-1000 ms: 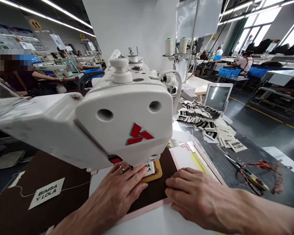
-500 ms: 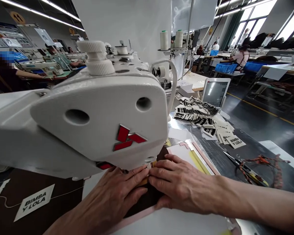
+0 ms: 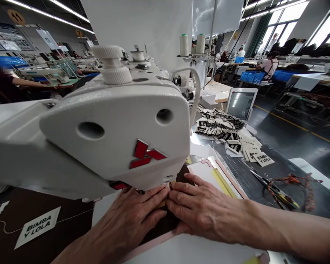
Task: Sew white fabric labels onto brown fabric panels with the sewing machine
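Both hands lie low in front of the white sewing machine head (image 3: 121, 124), fingertips nearly meeting beneath it. My left hand (image 3: 139, 211) rests flat with its fingers stretched toward the needle area and its thumb apart. My right hand (image 3: 199, 205) presses down from the right, fingers spread, grasping nothing. Under them is dark brown fabric (image 3: 154, 227), framed by a white template with pink edging (image 3: 154, 245). The needle and presser foot are hidden behind the machine head and fingers. On brown fabric at the left lies a BIMBA Y LOLA label (image 3: 38, 226) with a thread running from it.
A heap of printed labels (image 3: 222, 124) covers the table at the right, beside a tablet screen (image 3: 240, 104). Nearer me are scissors (image 3: 275, 190) and tangled orange-brown cord (image 3: 309, 190). Thread cones (image 3: 184, 46) stand behind the machine. Other people sit at machines farther back.
The view has shifted very slightly, so the machine head appears a little farther right. Both hands stay in nearly the same place on the fabric.
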The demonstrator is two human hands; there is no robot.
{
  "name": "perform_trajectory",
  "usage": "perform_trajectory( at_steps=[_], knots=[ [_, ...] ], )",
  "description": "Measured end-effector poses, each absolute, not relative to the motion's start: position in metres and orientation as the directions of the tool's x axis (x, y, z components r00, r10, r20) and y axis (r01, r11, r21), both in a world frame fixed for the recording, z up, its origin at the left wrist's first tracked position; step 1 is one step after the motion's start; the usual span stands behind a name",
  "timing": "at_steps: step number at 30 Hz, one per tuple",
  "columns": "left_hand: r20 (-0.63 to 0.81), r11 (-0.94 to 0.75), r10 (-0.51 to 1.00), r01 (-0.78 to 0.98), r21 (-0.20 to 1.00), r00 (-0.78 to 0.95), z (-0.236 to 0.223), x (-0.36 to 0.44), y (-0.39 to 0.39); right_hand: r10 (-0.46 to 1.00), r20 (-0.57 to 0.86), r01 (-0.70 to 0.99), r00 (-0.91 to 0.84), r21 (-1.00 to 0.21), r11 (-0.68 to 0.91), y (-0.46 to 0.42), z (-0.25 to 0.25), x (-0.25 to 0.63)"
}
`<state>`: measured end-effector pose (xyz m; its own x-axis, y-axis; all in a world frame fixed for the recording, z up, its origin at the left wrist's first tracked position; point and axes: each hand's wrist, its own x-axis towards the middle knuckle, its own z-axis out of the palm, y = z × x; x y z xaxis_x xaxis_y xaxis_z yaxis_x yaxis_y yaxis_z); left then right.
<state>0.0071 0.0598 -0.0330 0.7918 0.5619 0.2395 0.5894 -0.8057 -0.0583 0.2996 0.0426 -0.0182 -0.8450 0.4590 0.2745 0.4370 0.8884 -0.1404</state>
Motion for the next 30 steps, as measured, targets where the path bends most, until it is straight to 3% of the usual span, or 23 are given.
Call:
perform_trajectory(
  at_steps=[9, 19, 30],
  knots=[
    [0.224, -0.826, 0.546, 0.564, -0.019, 0.807, -0.036, 0.001, 0.06, 0.458, 0.309, 0.441, -0.833, -0.127, 0.889, 0.034, -0.016, 0.306],
    [0.245, -0.79, 0.594, 0.614, -0.006, 0.766, -0.035, 0.005, 0.054, 0.526, 0.457, 0.468, -0.717, -0.244, 0.85, 0.013, -0.035, 0.334],
    [0.235, -0.778, 0.617, 0.627, 0.035, 0.751, -0.034, 0.006, 0.053, 0.529, 0.429, 0.469, -0.732, -0.245, 0.848, 0.017, -0.027, 0.33]
  ],
)
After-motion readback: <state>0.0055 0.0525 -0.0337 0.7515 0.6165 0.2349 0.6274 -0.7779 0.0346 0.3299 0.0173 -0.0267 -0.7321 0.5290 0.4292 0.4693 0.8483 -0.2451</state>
